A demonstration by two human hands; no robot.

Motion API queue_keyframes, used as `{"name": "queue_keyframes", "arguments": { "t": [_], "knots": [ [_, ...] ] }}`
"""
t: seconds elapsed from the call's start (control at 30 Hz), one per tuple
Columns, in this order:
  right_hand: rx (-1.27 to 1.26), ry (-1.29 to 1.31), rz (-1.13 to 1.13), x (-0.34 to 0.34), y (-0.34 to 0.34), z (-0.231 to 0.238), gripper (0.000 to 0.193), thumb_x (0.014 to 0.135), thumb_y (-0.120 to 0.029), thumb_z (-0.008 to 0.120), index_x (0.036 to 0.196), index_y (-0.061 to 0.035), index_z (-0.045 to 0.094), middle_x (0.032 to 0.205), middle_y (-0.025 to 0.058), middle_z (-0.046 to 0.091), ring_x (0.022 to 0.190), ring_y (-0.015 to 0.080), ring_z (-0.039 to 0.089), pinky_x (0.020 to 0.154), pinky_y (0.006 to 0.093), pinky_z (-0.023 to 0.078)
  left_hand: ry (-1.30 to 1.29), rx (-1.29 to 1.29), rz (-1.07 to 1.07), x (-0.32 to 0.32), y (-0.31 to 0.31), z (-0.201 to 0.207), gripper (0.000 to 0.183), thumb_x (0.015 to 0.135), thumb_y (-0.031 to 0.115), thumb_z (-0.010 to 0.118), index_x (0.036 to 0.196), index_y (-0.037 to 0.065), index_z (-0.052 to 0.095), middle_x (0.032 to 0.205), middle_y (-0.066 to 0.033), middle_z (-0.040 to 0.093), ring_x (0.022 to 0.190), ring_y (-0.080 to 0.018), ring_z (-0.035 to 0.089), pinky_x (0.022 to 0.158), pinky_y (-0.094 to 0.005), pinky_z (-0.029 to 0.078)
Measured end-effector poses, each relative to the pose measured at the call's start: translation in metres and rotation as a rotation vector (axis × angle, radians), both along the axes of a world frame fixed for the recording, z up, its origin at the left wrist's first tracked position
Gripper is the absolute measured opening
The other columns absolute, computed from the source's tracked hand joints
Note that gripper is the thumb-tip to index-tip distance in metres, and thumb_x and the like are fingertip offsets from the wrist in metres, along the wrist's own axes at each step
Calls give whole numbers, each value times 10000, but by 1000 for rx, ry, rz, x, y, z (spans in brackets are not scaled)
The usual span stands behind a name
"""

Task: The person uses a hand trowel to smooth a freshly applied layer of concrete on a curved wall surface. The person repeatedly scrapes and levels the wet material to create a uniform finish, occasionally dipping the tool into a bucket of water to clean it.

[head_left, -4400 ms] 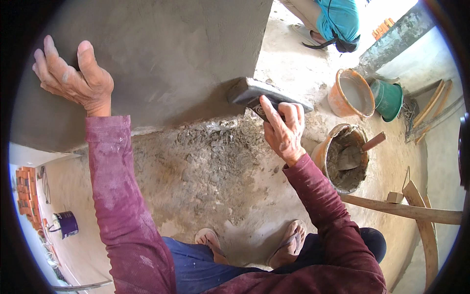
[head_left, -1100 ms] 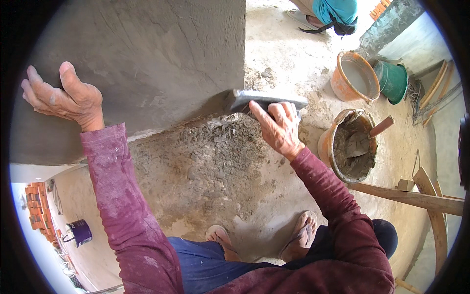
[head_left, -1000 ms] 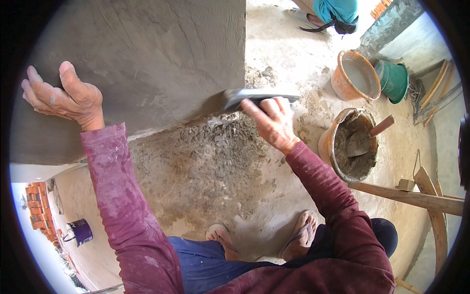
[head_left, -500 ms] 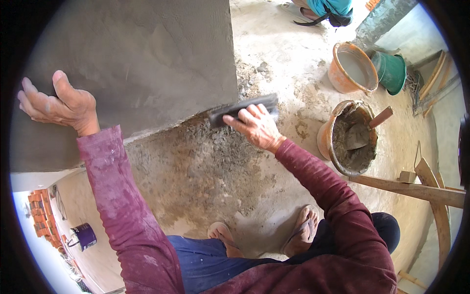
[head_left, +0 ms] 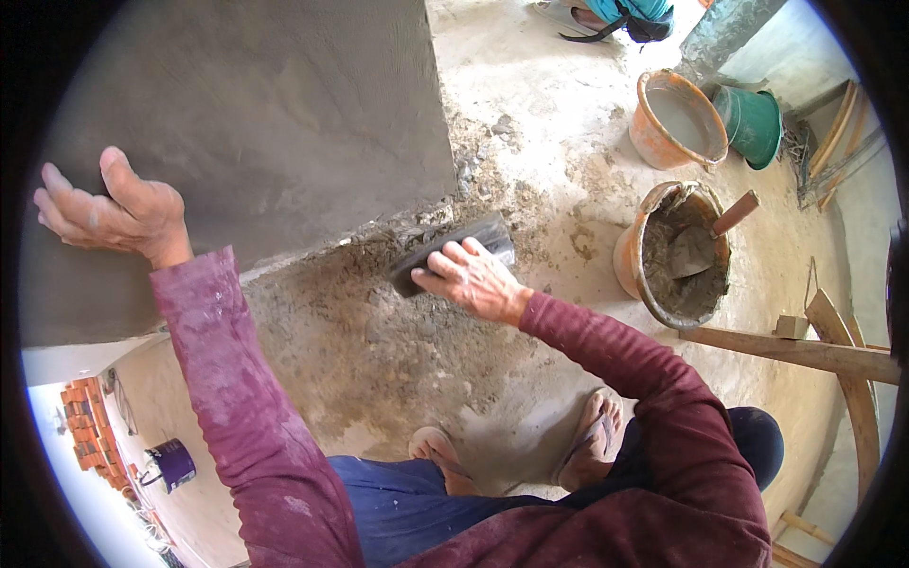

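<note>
A dark plastering float (head_left: 453, 254) is gripped in my right hand (head_left: 473, 281), just off the lower edge of a grey plastered wall (head_left: 265, 123) and over the mortar-strewn floor. My left hand (head_left: 118, 208) is raised in front of the wall at the far left, fingers curved and apart, holding nothing; whether it touches the plaster I cannot tell. To the right stands an orange bucket (head_left: 627, 260) of grey mortar, with a trowel (head_left: 696, 251) stuck in it, its wooden handle leaning over the rim.
Behind the mortar bucket are an orange bucket (head_left: 653, 142) of cloudy liquid and a green bucket (head_left: 753, 128). A wooden plank frame (head_left: 795, 355) lies at right. A purple pail (head_left: 172, 464) and stacked bricks (head_left: 93, 426) are at lower left. Another person (head_left: 625, 19) is at the top.
My right hand has drawn the float toward me and slightly left, away from the wall's lower edge. My left hand stays nearly in place. The view has shifted slightly.
</note>
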State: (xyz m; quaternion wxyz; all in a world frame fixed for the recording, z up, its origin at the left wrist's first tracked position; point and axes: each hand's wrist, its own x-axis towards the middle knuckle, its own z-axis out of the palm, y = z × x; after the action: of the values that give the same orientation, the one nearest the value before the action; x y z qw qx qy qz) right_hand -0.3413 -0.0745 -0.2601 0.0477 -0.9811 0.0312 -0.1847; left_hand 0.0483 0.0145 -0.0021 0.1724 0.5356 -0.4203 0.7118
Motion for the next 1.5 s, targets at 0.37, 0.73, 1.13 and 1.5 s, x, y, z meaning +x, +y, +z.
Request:
{"name": "queue_keyframes", "arguments": {
  "t": [0.37,0.73,1.13,1.5],
  "knots": [
    [597,567,-419,-185,-86,259,636,876,-147,659,1493,-96,509,1361,168,609,1220,320,608,1084,433,451,-276,-83,8,36,3,47,163,1019,192,543,999,215,702,1062,-149,613,948,-334,510,792,-433,404],
    [340,-432,-470,-127,-6,171,697,662,21,733,1337,-95,603,1085,116,603,1033,327,595,900,446,507,-533,112,-135,-5,10,239,323,1079,249,445,1234,12,600,1311,-224,595,1204,-362,476,1044,-528,374],
    [105,-664,-477,2,-19,137,742,773,-122,673,1493,-217,520,1031,28,550,981,226,564,907,427,447,-42,303,-128,-30,2,198,864,1010,733,238,1554,90,432,1634,-181,316,1540,-406,209,1200,-673,136],
    [199,-536,-353,6,-2,125,616,836,-150,652,1444,-179,558,946,30,523,934,228,550,889,446,469,-106,298,-140,-22,5,205,845,991,739,350,1541,106,453,1618,-207,342,1501,-458,275,1175,-674,198]
  ]
}}
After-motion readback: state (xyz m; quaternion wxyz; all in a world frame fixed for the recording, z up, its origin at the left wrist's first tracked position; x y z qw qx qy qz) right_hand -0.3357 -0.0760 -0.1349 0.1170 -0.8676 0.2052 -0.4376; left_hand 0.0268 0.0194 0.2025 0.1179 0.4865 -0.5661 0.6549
